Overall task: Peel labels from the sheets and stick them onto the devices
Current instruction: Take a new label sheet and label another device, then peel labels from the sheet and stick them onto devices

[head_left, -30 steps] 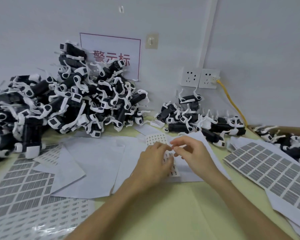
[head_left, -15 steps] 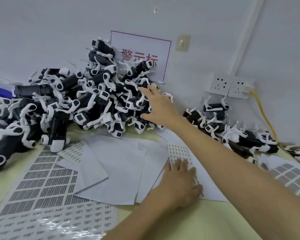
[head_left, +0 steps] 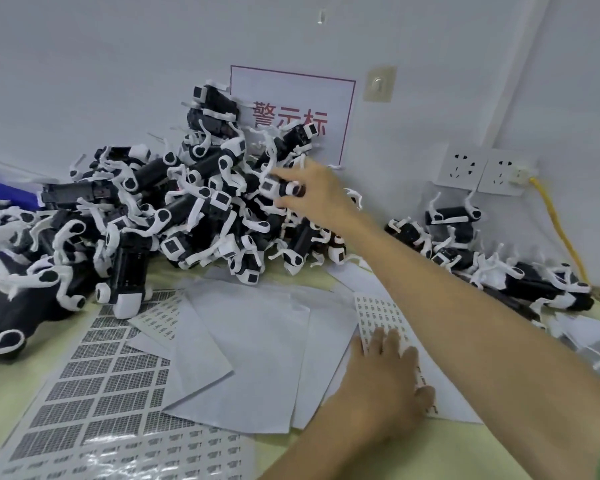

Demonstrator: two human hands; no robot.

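Observation:
A big pile of black-and-white devices (head_left: 174, 209) is heaped against the wall at the back left. My right hand (head_left: 319, 188) reaches into the top right of that pile, with fingers and thumb curled round one device (head_left: 273, 187). My left hand (head_left: 385, 375) lies flat, fingers straight, on a small sheet of labels (head_left: 374, 310) in the middle of the table. Part of that sheet is hidden under the hand.
A smaller heap of devices (head_left: 465, 237) lies at the back right, below the wall sockets (head_left: 482, 171) and a yellow cable (head_left: 555, 220). Blank white backing sheets (head_left: 250, 358) overlap at centre. A large grey label sheet (head_left: 94, 386) covers the front left.
One second ago both hands pinched at the small label sheet. My right hand has since left it, reached up into the big pile and closed on a device; my left hand flattened on the sheet.

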